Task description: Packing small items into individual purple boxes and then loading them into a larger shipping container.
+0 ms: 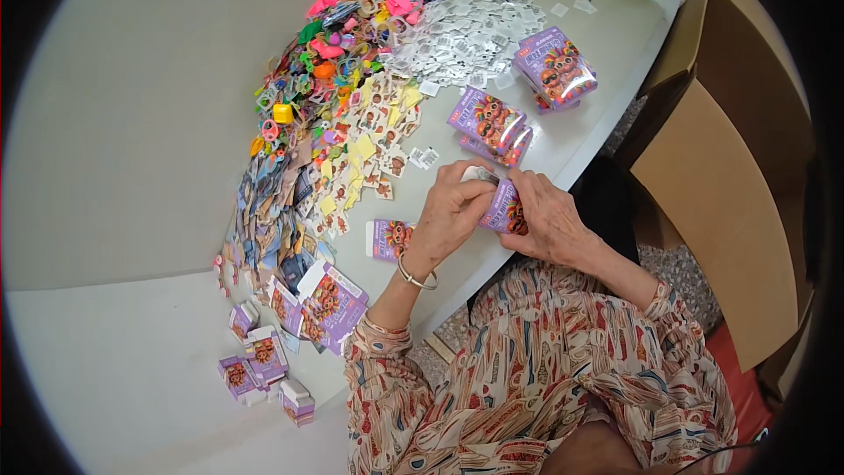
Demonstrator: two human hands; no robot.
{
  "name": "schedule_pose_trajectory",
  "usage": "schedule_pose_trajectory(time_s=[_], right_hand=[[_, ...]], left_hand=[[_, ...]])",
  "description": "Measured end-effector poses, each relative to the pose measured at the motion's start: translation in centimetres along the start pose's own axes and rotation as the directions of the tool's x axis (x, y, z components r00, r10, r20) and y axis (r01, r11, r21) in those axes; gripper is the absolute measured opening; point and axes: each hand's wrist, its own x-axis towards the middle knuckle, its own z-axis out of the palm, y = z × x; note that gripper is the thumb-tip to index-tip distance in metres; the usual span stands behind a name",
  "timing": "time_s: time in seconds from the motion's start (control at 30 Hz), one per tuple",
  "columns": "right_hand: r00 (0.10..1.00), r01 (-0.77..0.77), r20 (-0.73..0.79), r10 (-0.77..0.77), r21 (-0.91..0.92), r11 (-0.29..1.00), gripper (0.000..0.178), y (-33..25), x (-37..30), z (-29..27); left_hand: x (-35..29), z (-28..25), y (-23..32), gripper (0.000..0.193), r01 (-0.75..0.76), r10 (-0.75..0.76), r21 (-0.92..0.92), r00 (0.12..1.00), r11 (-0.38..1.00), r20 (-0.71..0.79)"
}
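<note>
The right hand [549, 218] clasps a purple box [503, 210] while the left hand [450, 215] bunches at its end, grip unclear from here.

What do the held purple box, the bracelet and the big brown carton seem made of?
Purple box: probably thin, smooth printed card, judging by its flat, crisp-edged panels.
Bracelet: likely polished metal, given its pale shine.
Carton: probably matte cardboard, from its plain brown, stiff flaps.
</note>
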Motion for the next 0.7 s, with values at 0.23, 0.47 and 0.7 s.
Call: schedule_pose_trajectory(time_s=[0.23, 0.47, 0.7], right_hand=[[0.999, -0.036, -0.007, 0.036, -0.027, 0.999, 0.083, -0.2, 0.5, -0.5], [0.999, 0.019, -0.044, -0.021, -0.050, 0.999, 0.083, -0.6, 0.3, 0.2], [0.999, -0.011, -0.043, 0.009, -0.034, 0.999, 0.085, -0.4, 0.3, 0.2]], left_hand=[[0.2, -0.8, 1.4, 0.019, 0.063, -0.080, -0.098, 0.980, 0.993, -0.181], [0.8, 1.0, 1.4, 0.018, 0.000, 0.071, 0.209, 0.939, 0.978, -0.335], [-0.4, -0.3, 0.5, 0.014, -0.076, 0.114, 0.195, 0.974, 0.978, -0.193]])
